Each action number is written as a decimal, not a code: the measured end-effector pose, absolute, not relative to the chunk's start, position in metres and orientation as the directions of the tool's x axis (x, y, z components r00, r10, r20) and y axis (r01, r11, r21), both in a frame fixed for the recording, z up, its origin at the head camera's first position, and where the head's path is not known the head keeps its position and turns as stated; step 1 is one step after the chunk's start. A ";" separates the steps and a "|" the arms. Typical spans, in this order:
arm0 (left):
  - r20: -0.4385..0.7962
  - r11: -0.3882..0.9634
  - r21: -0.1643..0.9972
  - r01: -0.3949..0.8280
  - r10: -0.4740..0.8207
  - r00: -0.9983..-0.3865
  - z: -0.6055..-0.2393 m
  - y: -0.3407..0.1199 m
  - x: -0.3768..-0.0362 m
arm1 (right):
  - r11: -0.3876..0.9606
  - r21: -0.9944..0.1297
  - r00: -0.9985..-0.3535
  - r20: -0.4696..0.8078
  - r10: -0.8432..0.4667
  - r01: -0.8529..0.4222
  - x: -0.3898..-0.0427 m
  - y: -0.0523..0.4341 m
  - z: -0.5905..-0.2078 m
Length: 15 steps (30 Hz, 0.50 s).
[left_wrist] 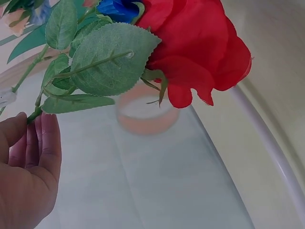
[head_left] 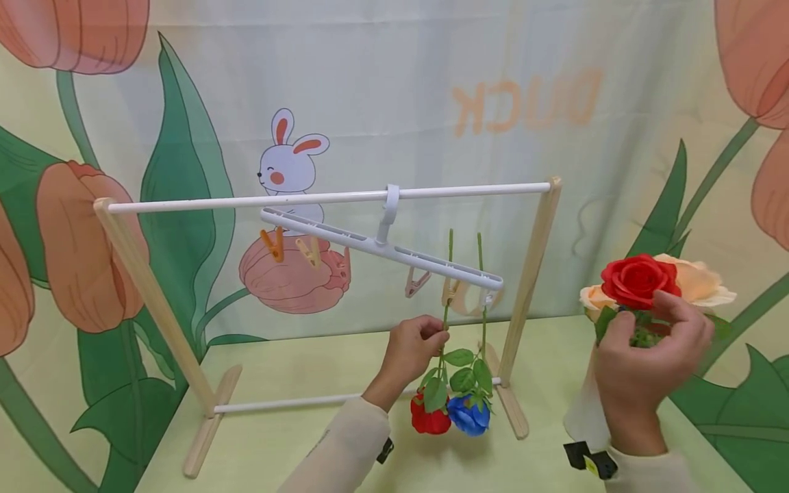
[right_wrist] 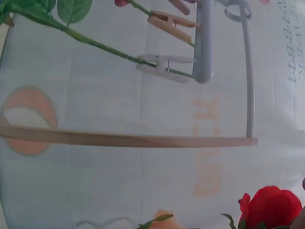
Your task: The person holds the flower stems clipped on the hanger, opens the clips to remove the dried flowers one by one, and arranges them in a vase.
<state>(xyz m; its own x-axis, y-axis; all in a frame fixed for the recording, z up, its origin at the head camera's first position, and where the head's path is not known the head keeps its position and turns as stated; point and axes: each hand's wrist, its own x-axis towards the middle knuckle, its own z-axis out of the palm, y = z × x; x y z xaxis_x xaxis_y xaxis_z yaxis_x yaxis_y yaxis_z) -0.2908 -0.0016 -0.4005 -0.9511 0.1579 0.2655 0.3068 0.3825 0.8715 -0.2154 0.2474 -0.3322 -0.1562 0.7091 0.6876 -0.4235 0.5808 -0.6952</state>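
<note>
The left hand [head_left: 411,348] pinches the hanging red rose [head_left: 429,418] by its upright stem — bloom below the grip — while the right hand [head_left: 647,359] holds another red rose [head_left: 638,279] at the vase.

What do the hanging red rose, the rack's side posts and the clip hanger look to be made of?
Upside-down red rose: likely fabric petals, matte and faintly woven, with stiff moulded-looking leaves.
Slanted side posts: pale unfinished-looking wood, faint grain.
White clip hanger: smooth, slightly glossy plastic, apparently.
The left hand pinches the rose's stem.
</note>
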 end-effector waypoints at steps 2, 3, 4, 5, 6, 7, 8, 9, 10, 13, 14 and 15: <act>0.264 0.371 0.877 0.305 0.159 -0.951 -0.400 -0.001 -0.290 | 0.585 -0.676 -0.169 0.707 0.687 -0.448 -0.217 0.240 -0.335; 0.262 0.367 0.879 0.304 0.160 -0.952 -0.400 -0.001 -0.290 | 0.588 -0.667 -0.181 0.717 0.673 -0.457 -0.218 0.236 -0.337; 0.261 0.363 0.881 0.304 0.163 -0.951 -0.400 0.000 -0.290 | 0.592 -0.656 -0.190 0.729 0.657 -0.468 -0.219 0.233 -0.340; 0.258 0.360 0.883 0.302 0.164 -0.952 -0.400 0.000 -0.290 | 0.596 -0.648 -0.199 0.738 0.644 -0.474 -0.220 0.229 -0.342; 0.259 0.359 0.883 0.304 0.168 -0.951 -0.400 0.001 -0.289 | 0.600 -0.638 -0.209 0.749 0.628 -0.482 -0.220 0.225 -0.345; 0.257 0.361 0.882 0.302 0.170 -0.951 -0.400 0.001 -0.289 | 0.602 -0.628 -0.222 0.760 0.611 -0.493 -0.221 0.221 -0.347; 0.257 0.363 0.881 0.303 0.171 -0.951 -0.400 0.001 -0.289 | 0.607 -0.615 -0.231 0.772 0.592 -0.503 -0.221 0.216 -0.350; 0.260 0.364 0.880 0.306 0.172 -0.950 -0.400 0.002 -0.289 | 0.609 -0.604 -0.243 0.783 0.572 -0.514 -0.221 0.212 -0.352; 0.259 0.366 0.879 0.305 0.171 -0.951 -0.399 0.002 -0.289 | 0.611 -0.594 -0.255 0.793 0.553 -0.524 -0.222 0.207 -0.353; 0.260 0.363 0.880 0.306 0.171 -0.950 -0.398 0.002 -0.289 | 0.613 -0.574 -0.306 0.815 0.493 -0.542 -0.224 0.194 -0.357; 0.263 0.360 0.880 0.309 0.171 -0.950 -0.398 0.002 -0.289 | 0.612 -0.576 -0.325 0.815 0.479 -0.542 -0.225 0.190 -0.359; 0.264 0.359 0.880 0.310 0.172 -0.949 -0.398 0.003 -0.289 | 0.607 -0.581 -0.347 0.813 0.468 -0.542 -0.226 0.185 -0.360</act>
<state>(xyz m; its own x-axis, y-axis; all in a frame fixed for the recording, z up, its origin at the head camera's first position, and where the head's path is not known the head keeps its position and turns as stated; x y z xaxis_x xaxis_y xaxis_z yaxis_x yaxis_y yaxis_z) -0.2888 0.0026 -0.3975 -0.9491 0.1724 0.2636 0.3097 0.3593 0.8803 -0.2262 0.1855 -0.3596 -0.3472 0.4682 0.8126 -0.5417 0.6072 -0.5813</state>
